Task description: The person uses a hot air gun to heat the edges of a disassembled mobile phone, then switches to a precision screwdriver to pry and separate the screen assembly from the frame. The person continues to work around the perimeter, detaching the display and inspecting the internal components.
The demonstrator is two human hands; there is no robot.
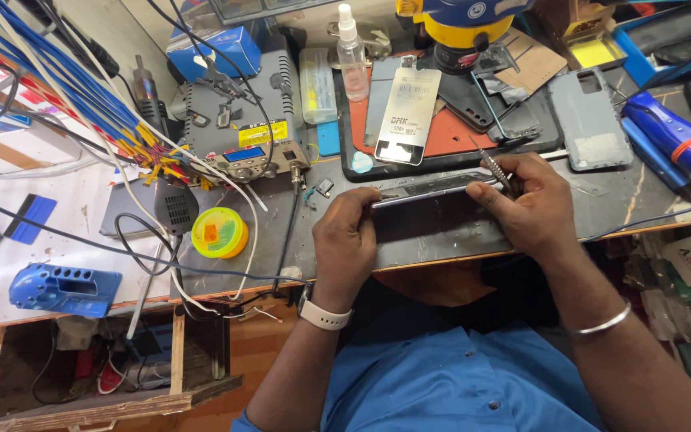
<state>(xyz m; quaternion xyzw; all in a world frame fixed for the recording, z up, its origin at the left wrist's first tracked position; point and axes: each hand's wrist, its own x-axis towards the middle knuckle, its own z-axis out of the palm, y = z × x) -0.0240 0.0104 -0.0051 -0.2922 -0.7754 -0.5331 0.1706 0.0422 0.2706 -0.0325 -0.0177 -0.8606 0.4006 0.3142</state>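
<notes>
At centre frame your left hand (345, 240) and right hand (531, 210), which also pinches a thin metal tool (493, 166), clamp a slim phone (433, 190) by its edges; it looks stiff, light and fragile-faced, so grip the frame.

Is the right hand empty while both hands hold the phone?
No: the right hand grips a thin metal tool while holding the phone.

Spray bottle (351, 50), yellow round tin (219, 233), blue tool holder (64, 290)

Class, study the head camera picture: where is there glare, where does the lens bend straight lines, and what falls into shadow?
Head view: glare on the phone's edge between left hand and right hand; the bench edge bows near the frame sides; the space under the bench lies in shadow.
</notes>
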